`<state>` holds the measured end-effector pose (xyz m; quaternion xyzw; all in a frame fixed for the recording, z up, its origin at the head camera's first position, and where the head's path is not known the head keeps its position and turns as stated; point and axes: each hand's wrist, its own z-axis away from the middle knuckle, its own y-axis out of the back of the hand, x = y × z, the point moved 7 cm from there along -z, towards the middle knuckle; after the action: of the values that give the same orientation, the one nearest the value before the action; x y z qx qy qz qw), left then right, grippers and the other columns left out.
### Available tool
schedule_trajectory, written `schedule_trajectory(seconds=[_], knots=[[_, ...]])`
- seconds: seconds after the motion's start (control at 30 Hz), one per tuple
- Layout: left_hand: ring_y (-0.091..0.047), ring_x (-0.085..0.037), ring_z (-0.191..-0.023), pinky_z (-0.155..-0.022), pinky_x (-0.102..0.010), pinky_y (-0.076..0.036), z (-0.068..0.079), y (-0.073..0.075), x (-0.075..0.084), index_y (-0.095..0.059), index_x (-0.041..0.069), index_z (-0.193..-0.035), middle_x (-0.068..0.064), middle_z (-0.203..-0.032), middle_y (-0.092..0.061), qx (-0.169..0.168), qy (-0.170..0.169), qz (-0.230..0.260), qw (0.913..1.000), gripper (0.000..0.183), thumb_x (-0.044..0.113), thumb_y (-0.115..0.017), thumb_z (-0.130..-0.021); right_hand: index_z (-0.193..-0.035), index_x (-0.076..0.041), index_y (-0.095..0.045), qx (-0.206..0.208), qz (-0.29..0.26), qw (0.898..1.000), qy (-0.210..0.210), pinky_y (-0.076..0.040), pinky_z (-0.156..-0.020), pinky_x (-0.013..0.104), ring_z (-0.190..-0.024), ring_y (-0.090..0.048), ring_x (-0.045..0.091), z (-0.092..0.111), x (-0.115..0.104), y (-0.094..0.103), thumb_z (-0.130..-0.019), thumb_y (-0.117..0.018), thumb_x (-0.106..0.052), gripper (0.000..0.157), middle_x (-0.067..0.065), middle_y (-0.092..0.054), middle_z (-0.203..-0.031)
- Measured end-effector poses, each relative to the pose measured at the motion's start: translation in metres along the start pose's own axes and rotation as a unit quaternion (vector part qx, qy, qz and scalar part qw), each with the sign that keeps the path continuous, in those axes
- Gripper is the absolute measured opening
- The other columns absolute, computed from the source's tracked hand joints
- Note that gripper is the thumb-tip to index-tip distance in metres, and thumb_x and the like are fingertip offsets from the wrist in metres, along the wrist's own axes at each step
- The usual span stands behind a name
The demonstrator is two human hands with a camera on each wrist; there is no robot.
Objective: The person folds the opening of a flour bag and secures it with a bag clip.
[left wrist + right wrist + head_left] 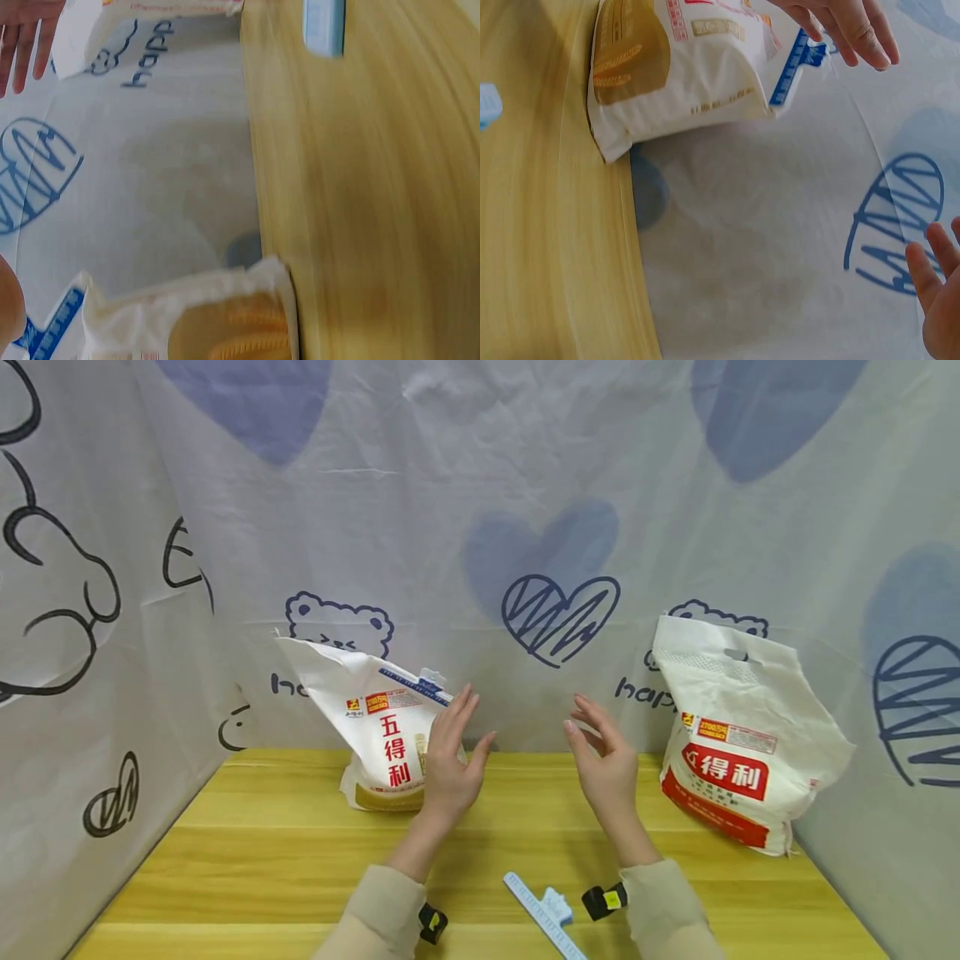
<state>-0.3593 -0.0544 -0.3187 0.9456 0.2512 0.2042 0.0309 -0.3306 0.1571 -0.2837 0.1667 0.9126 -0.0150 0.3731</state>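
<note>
My left hand is held up with its fingers extended, right beside a white flour bag with red lettering. A dark blue sealing clip sits across that bag's slanted top edge. Whether the hand touches the bag, I cannot tell; its fingers hang near the clip in the right wrist view. Raised over the middle of the table, my right hand has its fingers loosely bent and holds nothing. A light blue sealing clip lies on the table between the forearms.
To the right stands a second flour bag, with a red label, a handle hole and no clip on its top. A printed cloth hangs behind and at both sides of the wooden table.
</note>
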Motion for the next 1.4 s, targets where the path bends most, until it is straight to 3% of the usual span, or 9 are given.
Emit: schedule_trajectory(seconds=[0.17,0.4,0.53,0.77,1.0,1.17,1.4], knots=[[-0.038,-0.029,-0.135,-0.114,-0.039,-0.025,0.005,-0.024,0.009,-0.047,0.012,-0.140,-0.005,-0.147,-0.041,-0.025,0.023,0.021,0.9992,0.056,0.021,-0.067,-0.089,-0.123,-0.006,-0.061,0.037,0.016,0.999,0.003,-0.052,-0.089,0.025,-0.109,-0.060,0.029,0.001,0.008,0.021,-0.090,-0.064,-0.008,0.034,0.011,-0.057,-0.130],[-0.037,-0.019,-0.136,-0.111,-0.036,-0.031,0.011,-0.061,0.021,-0.044,0.016,-0.142,-0.001,-0.149,-0.039,-0.065,0.069,0.087,0.9916,0.054,0.021,-0.063,-0.092,-0.124,-0.007,-0.061,0.062,0.062,0.996,-0.017,-0.051,-0.091,0.037,-0.110,-0.059,0.027,0.005,0.016,0.052,-0.090,-0.064,-0.010,0.034,0.008,-0.055,-0.132],[-0.035,-0.015,-0.136,-0.111,-0.036,-0.032,0.016,-0.083,0.024,-0.042,0.020,-0.143,0.004,-0.149,-0.037,-0.091,0.109,0.114,0.9833,0.053,0.024,-0.061,-0.093,-0.126,-0.008,-0.060,0.077,0.090,0.992,-0.033,-0.051,-0.091,0.035,-0.111,-0.059,0.027,0.008,0.021,0.072,-0.091,-0.064,-0.011,0.036,0.006,-0.054,-0.134],[-0.033,-0.008,-0.136,-0.112,-0.034,-0.030,0.019,-0.115,0.027,-0.041,0.030,-0.142,0.015,-0.148,-0.036,-0.127,0.182,0.158,0.9621,0.052,0.028,-0.059,-0.094,-0.126,-0.007,-0.061,0.118,0.119,0.985,-0.040,-0.050,-0.087,0.017,-0.108,-0.059,0.024,0.012,0.030,0.108,-0.089,-0.065,-0.008,0.037,0.011,-0.057,-0.128],[-0.035,-0.006,-0.135,-0.111,-0.033,-0.030,0.023,-0.143,0.023,-0.039,0.036,-0.142,0.019,-0.147,-0.035,-0.163,0.243,0.160,0.9429,0.052,0.033,-0.058,-0.094,-0.127,-0.005,-0.059,0.157,0.127,0.979,-0.028,-0.050,-0.088,0.017,-0.108,-0.058,0.016,0.013,0.051,0.144,-0.086,-0.066,-0.002,0.042,0.014,-0.057,-0.127],[-0.040,-0.008,-0.131,-0.110,-0.035,-0.032,0.021,-0.161,0.023,-0.036,0.038,-0.143,0.017,-0.147,-0.036,-0.191,0.253,0.135,0.9389,0.053,0.038,-0.057,-0.094,-0.131,-0.014,-0.058,0.206,0.155,0.963,-0.072,-0.047,-0.095,0.023,-0.114,-0.052,0.009,0.016,0.080,0.178,-0.088,-0.066,-0.011,0.044,0.004,-0.055,-0.131],[-0.043,-0.011,-0.129,-0.108,-0.041,-0.036,0.014,-0.189,0.027,-0.034,0.042,-0.142,0.014,-0.145,-0.040,-0.209,0.265,0.139,0.9310,0.055,0.040,-0.058,-0.093,-0.134,-0.022,-0.054,0.265,0.176,0.942,-0.109,-0.036,-0.104,0.025,-0.123,-0.044,0.007,0.023,0.094,0.214,-0.090,-0.064,-0.020,0.046,-0.005,-0.051,-0.135]])
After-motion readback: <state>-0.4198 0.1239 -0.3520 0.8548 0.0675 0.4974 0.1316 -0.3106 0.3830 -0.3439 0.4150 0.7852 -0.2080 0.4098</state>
